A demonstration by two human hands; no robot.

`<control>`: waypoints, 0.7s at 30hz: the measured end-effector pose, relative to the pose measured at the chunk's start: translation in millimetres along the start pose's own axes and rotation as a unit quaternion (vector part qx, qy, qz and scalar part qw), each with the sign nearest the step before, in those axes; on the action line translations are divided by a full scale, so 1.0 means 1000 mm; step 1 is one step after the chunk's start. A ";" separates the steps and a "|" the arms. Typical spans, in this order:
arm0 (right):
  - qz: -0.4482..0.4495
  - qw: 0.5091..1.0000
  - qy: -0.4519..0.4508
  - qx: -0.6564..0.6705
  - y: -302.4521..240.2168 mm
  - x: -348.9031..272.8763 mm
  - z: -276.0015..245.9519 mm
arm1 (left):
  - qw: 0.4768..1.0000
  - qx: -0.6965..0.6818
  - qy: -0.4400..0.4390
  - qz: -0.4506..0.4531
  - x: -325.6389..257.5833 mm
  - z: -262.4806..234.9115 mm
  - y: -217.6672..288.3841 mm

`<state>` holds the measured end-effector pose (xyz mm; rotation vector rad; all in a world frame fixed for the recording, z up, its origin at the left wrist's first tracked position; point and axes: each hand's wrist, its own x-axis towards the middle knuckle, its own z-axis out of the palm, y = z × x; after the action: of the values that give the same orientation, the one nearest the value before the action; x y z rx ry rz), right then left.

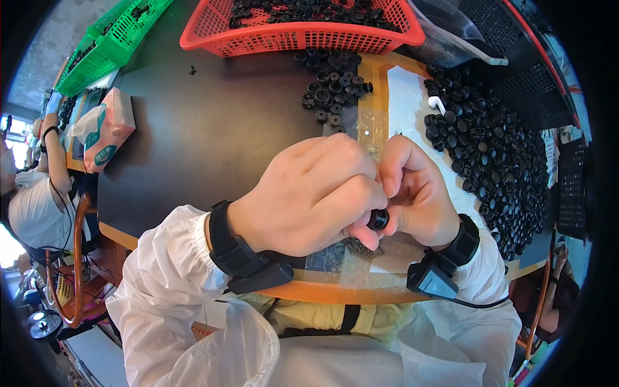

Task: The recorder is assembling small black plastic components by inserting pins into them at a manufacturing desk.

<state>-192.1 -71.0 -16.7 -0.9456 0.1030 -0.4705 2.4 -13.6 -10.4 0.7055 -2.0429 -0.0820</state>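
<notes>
Black and ring-shaped, a small part (378, 218) is pinched between the fingertips of both hands, just above the table's near edge. The left hand (309, 193) is curled into a loose fist, its thumb and forefinger closed on the part's left side. The right hand (416, 193) is likewise curled, its fingertips closed on the part's right side, so that the two hands touch around it. Dark wrist straps are worn on both forearms, over white sleeves. Beyond the knuckles a small heap of black rings (333, 87) is seen on the table (193, 142), and a far larger heap (496, 155) is spread to the right. A red basket (296, 35) stands at the far edge, a green basket (109, 42) to its left.
</notes>
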 end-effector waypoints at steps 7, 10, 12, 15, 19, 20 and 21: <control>-0.030 0.999 0.007 -0.032 -0.001 0.001 0.004 | 1.000 -0.002 -0.009 -0.002 0.002 -0.002 -0.002; -0.093 0.984 0.084 -0.125 -0.010 0.001 0.004 | 0.995 -0.004 0.075 -0.067 0.004 -0.005 0.002; -0.201 0.750 0.195 -0.599 -0.037 0.004 0.004 | 0.995 0.022 0.074 -0.064 0.003 -0.014 -0.005; -0.261 0.415 0.285 -0.824 -0.072 0.000 -0.008 | 0.980 0.075 0.089 -0.163 0.000 -0.023 -0.009; -0.166 0.278 0.348 -0.880 -0.082 -0.012 -0.044 | 0.961 0.114 0.094 -0.234 -0.003 -0.024 -0.035; -0.148 0.259 0.337 -0.893 -0.081 -0.014 -0.049 | 0.962 0.108 0.081 -0.239 -0.003 -0.025 -0.038; -0.129 0.240 0.326 -0.905 -0.081 -0.015 -0.051 | 0.962 0.106 0.081 -0.237 -0.003 -0.024 -0.037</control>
<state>-247.5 -142.9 16.3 -3.0870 1.6454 -1.0036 39.4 -37.9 -11.6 1.2864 -1.7046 -0.0772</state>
